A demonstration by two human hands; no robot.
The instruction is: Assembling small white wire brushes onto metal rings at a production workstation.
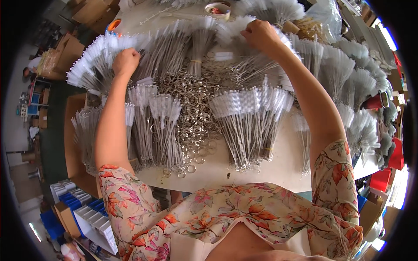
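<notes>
Bundles of thin wire brushes with white bristle heads and twisted metal stems cover the table. My left hand [126, 61] is closed among the brushes at the far left, beside a fanned bundle of brushes [93, 61]. What its fingers hold, if anything, is hidden. Reaching farther away, my right hand [262, 38] bends its fingers together at the white heads of the far brushes [230, 31]; I cannot make out what is in its grip. Between my arms lies a heap of metal split rings [191, 100]. Nearer to me, a brush bundle [252, 117] spreads right of the rings, and another brush group [163, 117] lies left of them.
At the far edge stand a small round bowl [217, 10] and an orange tape roll [114, 25]. More brush piles [361, 82] and a clear plastic bag [326, 19] fill the right side. Cardboard [76, 130] and blue and white trays [93, 222] are at the left.
</notes>
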